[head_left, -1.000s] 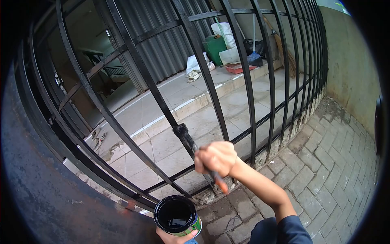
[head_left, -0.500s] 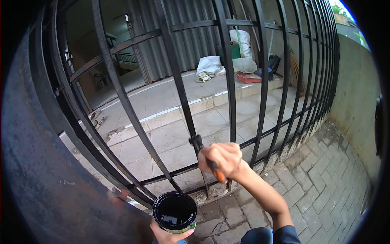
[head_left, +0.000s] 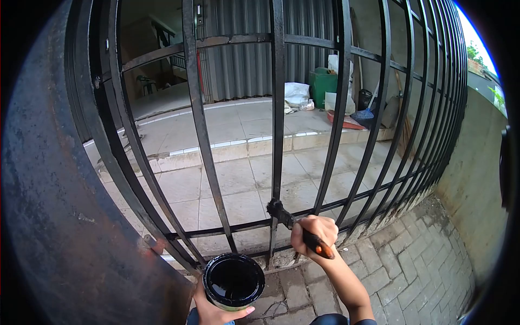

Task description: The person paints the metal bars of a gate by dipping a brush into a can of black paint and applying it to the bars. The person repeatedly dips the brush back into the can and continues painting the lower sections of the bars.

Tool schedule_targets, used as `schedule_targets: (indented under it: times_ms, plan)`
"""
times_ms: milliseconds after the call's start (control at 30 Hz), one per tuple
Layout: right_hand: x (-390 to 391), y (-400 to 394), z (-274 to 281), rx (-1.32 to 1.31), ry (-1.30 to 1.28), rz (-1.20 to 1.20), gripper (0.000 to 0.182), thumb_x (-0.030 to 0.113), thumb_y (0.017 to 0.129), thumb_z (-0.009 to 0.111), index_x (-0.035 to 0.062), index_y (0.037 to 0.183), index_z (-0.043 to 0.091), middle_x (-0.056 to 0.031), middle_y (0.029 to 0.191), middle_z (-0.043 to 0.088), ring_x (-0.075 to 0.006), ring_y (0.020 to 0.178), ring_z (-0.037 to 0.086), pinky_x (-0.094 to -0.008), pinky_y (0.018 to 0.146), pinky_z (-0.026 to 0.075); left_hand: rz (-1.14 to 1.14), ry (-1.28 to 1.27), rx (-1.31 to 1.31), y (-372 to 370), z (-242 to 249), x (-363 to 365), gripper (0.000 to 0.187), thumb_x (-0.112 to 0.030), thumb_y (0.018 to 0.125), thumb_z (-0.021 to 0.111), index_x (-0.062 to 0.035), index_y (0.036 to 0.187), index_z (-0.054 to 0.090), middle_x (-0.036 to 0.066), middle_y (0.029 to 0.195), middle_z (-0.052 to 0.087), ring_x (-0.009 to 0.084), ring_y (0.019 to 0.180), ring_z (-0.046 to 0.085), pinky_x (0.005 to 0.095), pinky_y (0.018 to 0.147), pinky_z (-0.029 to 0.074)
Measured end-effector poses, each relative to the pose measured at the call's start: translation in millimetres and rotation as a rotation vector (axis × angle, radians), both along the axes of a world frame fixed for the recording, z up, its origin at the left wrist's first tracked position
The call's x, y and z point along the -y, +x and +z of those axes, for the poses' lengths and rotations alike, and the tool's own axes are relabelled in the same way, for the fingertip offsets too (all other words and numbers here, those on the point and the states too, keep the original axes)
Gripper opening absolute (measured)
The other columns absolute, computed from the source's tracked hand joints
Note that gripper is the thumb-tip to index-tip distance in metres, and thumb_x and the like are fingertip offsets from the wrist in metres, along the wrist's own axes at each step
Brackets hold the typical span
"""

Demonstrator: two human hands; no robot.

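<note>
My right hand (head_left: 320,233) is closed round the dark handle of a paintbrush (head_left: 286,218), whose end shows orange. The brush's black bristles are against a vertical bar (head_left: 278,119) of the black metal fence, near the lower crossbar (head_left: 249,226). Below and to the left, my left hand (head_left: 212,311) grips a round can of black paint (head_left: 235,304) from underneath and the side. The can is upright and its top is uncovered, with glossy black paint inside. Its rim is smeared black.
A rusty dark metal panel (head_left: 49,216) stands close on my left. Behind the bars are a tiled step (head_left: 238,181), a green bin (head_left: 323,84), a white sack (head_left: 296,93) and a red dustpan (head_left: 344,122). Grey paving (head_left: 417,260) and a concrete wall (head_left: 476,146) lie to the right.
The view has turned, so the fence appears shifted right and more upright. The brush tip has moved lower along the bar, and the brush now lies more sideways. The can stays in my left hand.
</note>
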State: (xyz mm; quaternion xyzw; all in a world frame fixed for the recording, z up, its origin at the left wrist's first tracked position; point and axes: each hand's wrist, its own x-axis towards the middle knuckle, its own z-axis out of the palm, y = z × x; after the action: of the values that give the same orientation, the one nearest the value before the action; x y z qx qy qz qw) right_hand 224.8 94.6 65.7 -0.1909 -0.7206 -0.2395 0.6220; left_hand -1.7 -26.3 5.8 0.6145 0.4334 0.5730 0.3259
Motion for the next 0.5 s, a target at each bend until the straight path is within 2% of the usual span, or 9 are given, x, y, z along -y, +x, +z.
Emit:
schedule_targets:
  times_ms: [100,167,233,300,433,500]
  plan:
    - [-9.9,-0.1,21.1,-0.067,-0.010,0.009,0.012,-0.004,0.069,0.063,0.0037,0.070,0.053,-0.0046,0.053,0.050,-0.0171,0.040,0.052,-0.0273,0.040,0.042,0.016,0.015,-0.011,-1.0,-2.0,-0.2,0.078,-0.018,0.044,0.088,0.0061,0.110,0.053,0.013,0.100,0.064,0.0198,0.091,0.063,0.0327,0.086,0.049]
    - [-15.4,0.3,38.8,-0.128,0.010,-0.066,0.012,-0.004,0.071,0.063,0.0035,0.071,0.053,-0.0055,0.054,0.053,-0.0176,0.040,0.052,-0.0277,0.040,0.042,0.028,0.024,0.000,0.9,0.8,0.4,0.078,-0.018,0.044,0.088,0.0062,0.110,0.053,0.013,0.100,0.064,0.0198,0.090,0.063,0.0327,0.086,0.049]
    - [-16.1,2.2,42.0,-0.117,0.076,-0.035,0.013,-0.003,0.070,0.062,0.0036,0.076,0.053,-0.0055,0.058,0.057,-0.0173,0.043,0.054,-0.0274,0.041,0.044,0.026,0.036,0.007,0.7,1.5,0.2,0.078,-0.019,0.044,0.088,0.0061,0.110,0.053,0.013,0.099,0.065,0.0198,0.090,0.063,0.0325,0.085,0.049]
    - [-13.1,-0.4,39.5,-0.117,0.157,-0.024,0.015,-0.003,0.069,0.062,0.0038,0.079,0.053,-0.0052,0.060,0.058,-0.0169,0.044,0.055,-0.0270,0.042,0.045,0.026,0.034,0.010,0.1,0.2,-0.7,0.078,-0.019,0.044,0.088,0.0060,0.110,0.053,0.013,0.099,0.065,0.0199,0.090,0.063,0.0324,0.085,0.049]
    - [-14.7,2.1,7.0,0.028,0.124,-0.090,0.022,-0.005,0.064,0.062,0.0039,0.082,0.051,-0.0032,0.060,0.056,-0.0147,0.042,0.052,-0.0245,0.040,0.042,0.006,0.003,0.003,-4.0,-2.2,-0.6,0.078,-0.020,0.044,0.088,0.0060,0.110,0.053,0.013,0.099,0.065,0.0200,0.090,0.063,0.0327,0.085,0.049]
    - [-9.8,4.3,-6.4,0.064,0.045,-0.068,0.018,-0.005,0.065,0.061,0.0034,0.076,0.050,-0.0036,0.057,0.054,-0.0153,0.041,0.051,-0.0241,0.039,0.040,0.002,0.003,0.006,-3.8,0.3,-0.5,0.078,-0.020,0.044,0.088,0.0060,0.109,0.054,0.013,0.099,0.065,0.0200,0.090,0.064,0.0328,0.085,0.049]
